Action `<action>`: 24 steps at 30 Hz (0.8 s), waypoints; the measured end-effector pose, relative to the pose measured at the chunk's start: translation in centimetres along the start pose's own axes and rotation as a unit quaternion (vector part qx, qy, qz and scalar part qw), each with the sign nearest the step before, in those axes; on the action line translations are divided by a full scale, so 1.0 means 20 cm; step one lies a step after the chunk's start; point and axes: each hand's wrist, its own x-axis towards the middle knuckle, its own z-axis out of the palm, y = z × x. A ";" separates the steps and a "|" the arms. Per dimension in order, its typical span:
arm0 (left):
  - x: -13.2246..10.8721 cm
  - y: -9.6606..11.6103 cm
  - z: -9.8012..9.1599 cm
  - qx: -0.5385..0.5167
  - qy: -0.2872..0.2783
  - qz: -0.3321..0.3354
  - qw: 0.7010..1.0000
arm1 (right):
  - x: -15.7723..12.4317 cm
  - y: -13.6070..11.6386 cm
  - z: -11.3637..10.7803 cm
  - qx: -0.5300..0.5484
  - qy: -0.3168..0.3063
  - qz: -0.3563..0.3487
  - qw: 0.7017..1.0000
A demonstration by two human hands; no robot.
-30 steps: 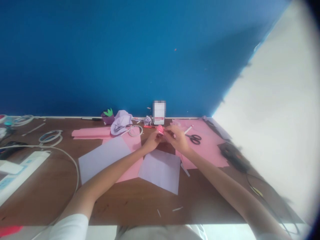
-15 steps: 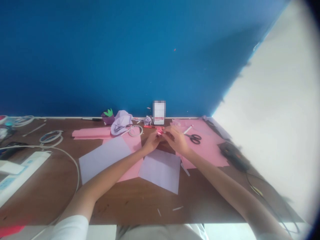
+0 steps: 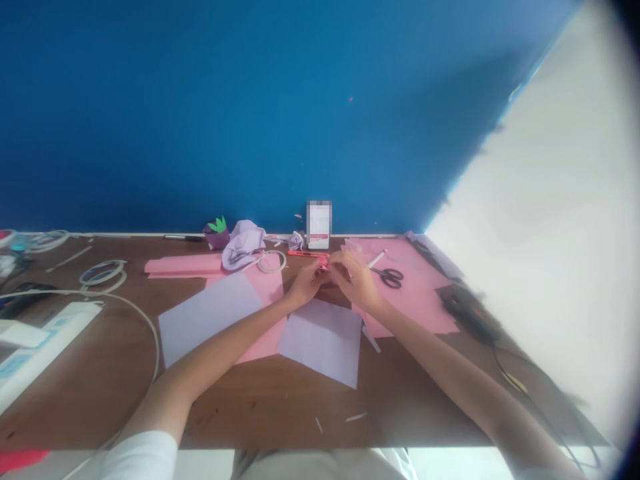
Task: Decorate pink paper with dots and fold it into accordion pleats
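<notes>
A small piece of pink paper (image 3: pixel 324 264) is pinched between my two hands over the middle of the desk. My left hand (image 3: pixel 306 283) has its fingers closed on the left side of it. From the right, my right hand (image 3: pixel 354 279) grips it with thumb and fingertips. Fingers cover much of the piece, so its exact shape is hard to make out. Below my hands lies a lilac paper sheet (image 3: pixel 323 341). Just behind them are a red-orange cutter (image 3: pixel 303 253) and an upright phone (image 3: pixel 319 230) leaning at the wall.
Black-handled scissors (image 3: pixel 391 277) rest on pink sheets (image 3: pixel 420 307) at the right. Left of my hands are another lilac sheet (image 3: pixel 210 320), a tape roll (image 3: pixel 271 261), crumpled lilac paper (image 3: pixel 244 243) and a purple paper pot (image 3: pixel 217 235). A white power strip (image 3: pixel 55 343) lies far left.
The pink paper has shifted slightly to the right and turned a little between my fingers. Both hands keep nearly the same place, and the desk items have not moved.
</notes>
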 end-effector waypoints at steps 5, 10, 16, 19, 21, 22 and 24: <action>-0.01 0.01 0.00 0.005 0.019 0.019 1.000 | 0.00 -0.02 0.00 -0.006 0.003 -0.012 1.000; -0.01 0.01 0.00 0.000 0.016 0.013 1.000 | -0.01 -0.01 0.01 -0.022 0.010 -0.030 0.999; -0.01 0.02 -0.01 0.001 0.012 0.041 0.999 | -0.03 0.00 0.03 -0.064 0.026 -0.044 0.997; -0.02 0.02 -0.02 -0.002 0.003 0.048 0.999 | -0.04 0.02 0.04 -0.076 0.019 -0.057 0.995; -0.02 0.02 -0.02 -0.006 0.004 0.043 0.999 | -0.05 0.02 0.04 -0.083 0.015 -0.064 0.994; -0.02 0.02 -0.02 -0.009 0.005 0.043 0.999 | -0.05 0.03 0.04 -0.085 0.014 -0.068 0.994; -0.03 0.02 -0.02 -0.013 0.011 0.046 0.999 | -0.05 0.03 0.05 -0.086 0.012 -0.072 0.994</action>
